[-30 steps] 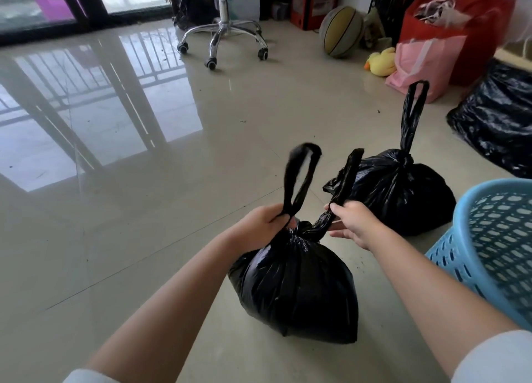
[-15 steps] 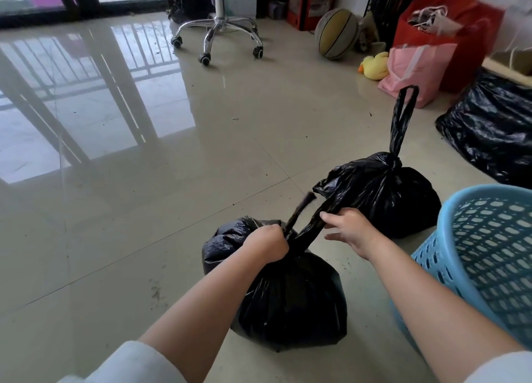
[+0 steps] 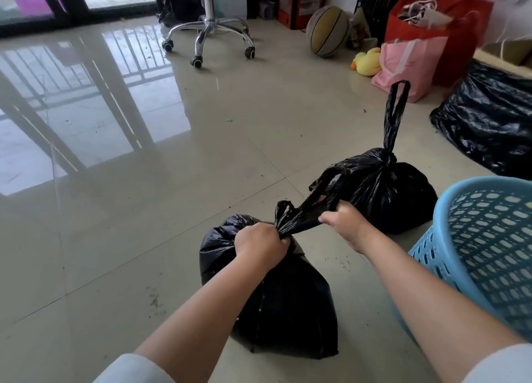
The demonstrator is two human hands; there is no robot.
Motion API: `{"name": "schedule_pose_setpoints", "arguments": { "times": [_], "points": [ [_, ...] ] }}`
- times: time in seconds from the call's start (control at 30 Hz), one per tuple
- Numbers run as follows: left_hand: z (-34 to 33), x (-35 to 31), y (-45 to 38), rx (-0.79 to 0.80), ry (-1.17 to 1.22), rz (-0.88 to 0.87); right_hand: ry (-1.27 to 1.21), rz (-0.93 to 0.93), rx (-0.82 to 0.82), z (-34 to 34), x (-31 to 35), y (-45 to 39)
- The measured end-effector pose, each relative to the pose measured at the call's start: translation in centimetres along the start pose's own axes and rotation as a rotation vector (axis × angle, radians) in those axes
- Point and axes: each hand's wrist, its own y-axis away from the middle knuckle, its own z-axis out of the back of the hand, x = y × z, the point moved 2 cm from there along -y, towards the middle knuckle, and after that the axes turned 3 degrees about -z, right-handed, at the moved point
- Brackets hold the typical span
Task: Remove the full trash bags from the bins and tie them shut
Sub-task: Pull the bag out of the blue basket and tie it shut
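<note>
A home's living room: glossy tiled floor (image 3: 201,152), basketball (image 3: 326,31), yellow duck toy (image 3: 367,63), shopping bags (image 3: 403,66)

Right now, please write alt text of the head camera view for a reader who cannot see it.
Two bare hands pull the handles of a black trash bag on a tiled floor: the left hand grips its neck, the right hand pulls a handle sideways. Behind it stands a tied black bag, beside a blue plastic basket.

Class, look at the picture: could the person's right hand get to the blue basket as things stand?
Probably yes, though not freely: the blue basket stands just beside the right hand with nothing between, but that hand grips the near bag's handle and would have to let go first.
</note>
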Motion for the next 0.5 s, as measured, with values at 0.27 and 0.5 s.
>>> {"name": "schedule_pose_setpoints", "arguments": {
  "times": [0.27,0.5],
  "points": [
    [1.2,3.0,0.2,0.245,0.500,0.040,0.131,-0.018,0.419,-1.2,1.0,0.8],
    [1.8,3.8,0.9,0.291,0.777,0.061,1.012,0.126,0.354,-4.0,1.1,0.2]
  ]
}}
